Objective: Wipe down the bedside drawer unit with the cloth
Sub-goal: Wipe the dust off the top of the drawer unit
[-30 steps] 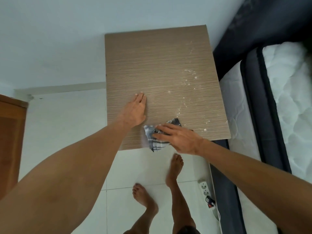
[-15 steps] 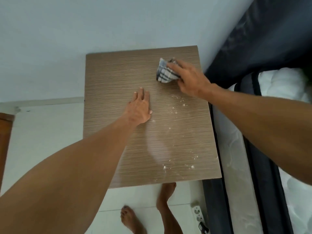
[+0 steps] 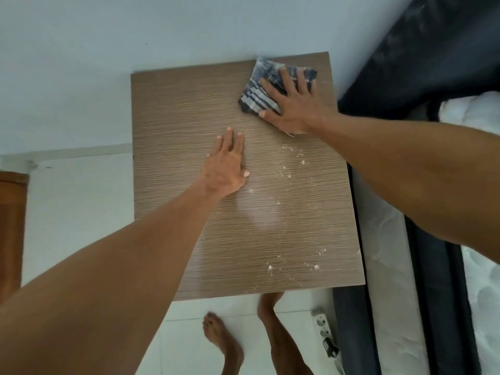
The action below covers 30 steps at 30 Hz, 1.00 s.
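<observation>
The bedside drawer unit shows only its brown wood-grain top, seen from above against a pale wall. A blue-and-white checked cloth lies at the top's far right corner. My right hand presses flat on the cloth with fingers spread, covering its near part. My left hand rests palm down near the middle of the top, fingers together, holding nothing. White crumbs and dust are scattered along the right side and near the front right corner.
A bed with a dark frame and white mattress stands directly to the right. A white power strip lies on the tiled floor beside my bare feet. A wooden door edge is at far left.
My right hand has carried the cloth from the front edge to the far right corner and now lies flat on it. My left hand stays on the top.
</observation>
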Motion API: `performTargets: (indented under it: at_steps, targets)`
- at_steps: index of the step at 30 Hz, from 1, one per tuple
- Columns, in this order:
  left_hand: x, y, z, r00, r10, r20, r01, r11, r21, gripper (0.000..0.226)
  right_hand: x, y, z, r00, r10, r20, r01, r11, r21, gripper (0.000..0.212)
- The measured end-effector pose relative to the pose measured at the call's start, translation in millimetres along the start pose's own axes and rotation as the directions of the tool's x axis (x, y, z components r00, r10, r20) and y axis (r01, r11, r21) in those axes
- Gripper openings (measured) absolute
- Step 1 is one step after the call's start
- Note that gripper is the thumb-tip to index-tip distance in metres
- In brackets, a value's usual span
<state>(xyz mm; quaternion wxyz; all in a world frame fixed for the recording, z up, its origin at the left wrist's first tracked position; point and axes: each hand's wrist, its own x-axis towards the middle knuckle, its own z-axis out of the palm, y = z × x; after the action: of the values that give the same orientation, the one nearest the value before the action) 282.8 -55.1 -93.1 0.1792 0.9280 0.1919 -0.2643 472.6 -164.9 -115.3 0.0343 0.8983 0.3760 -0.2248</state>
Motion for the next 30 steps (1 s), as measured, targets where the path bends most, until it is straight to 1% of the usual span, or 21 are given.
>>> performTargets:
  at_steps: [4, 8, 10, 14, 18, 22, 27, 30]
  targets:
    - [-2.5, 1.0, -0.7, 1.0, 0.009, -0.022, -0.009, 1.0, -0.012, 0.09, -39.2, -23.7, 29.2, 0.998, -0.044, -0.042, 0.042, 0.998, -0.044, 0.075]
    - [-18.5, -4.1, 8.6, 0.992, 0.056, -0.11, -0.056, 0.998, -0.003, 0.075, -78.1, -46.6, 52.7, 0.998, -0.039, -0.047, 0.038, 0.999, -0.015, 0.073]
    - [-33.1, -9.7, 17.9, 0.99, 0.066, -0.128, -0.064, 0.998, 0.016, 0.08, -96.1, -56.3, 62.5, 0.998, -0.04, -0.043, 0.039, 0.999, -0.016, 0.073]
    - [-60.7, -25.1, 32.3, 0.989, 0.088, -0.121, -0.082, 0.995, 0.053, 0.091, -135.9, -72.0, 81.0, 0.997, -0.064, -0.039, 0.064, 0.998, -0.021, 0.072]
    - [-85.0, -38.9, 43.9, 0.99, 0.09, -0.104, -0.083, 0.994, 0.074, 0.088, -179.9, -91.6, 99.7, 0.993, -0.112, -0.024, 0.113, 0.994, 0.011, 0.068]
    - [-109.1, -44.5, 54.9, 0.992, 0.1, -0.081, -0.091, 0.99, 0.103, 0.089, -220.9, -110.3, 112.0, 0.988, -0.156, -0.004, 0.156, 0.986, 0.056, 0.066]
    - [-132.0, -49.2, 70.8, 0.99, 0.131, -0.06, -0.123, 0.986, 0.115, 0.085, -266.8, -129.4, 131.3, 0.977, -0.21, 0.046, 0.205, 0.974, 0.097, 0.074]
    - [-145.8, -47.9, 82.6, 0.988, 0.145, -0.052, -0.139, 0.984, 0.11, 0.08, -294.5, -139.0, 140.0, 0.964, -0.246, 0.099, 0.238, 0.968, 0.086, 0.091]
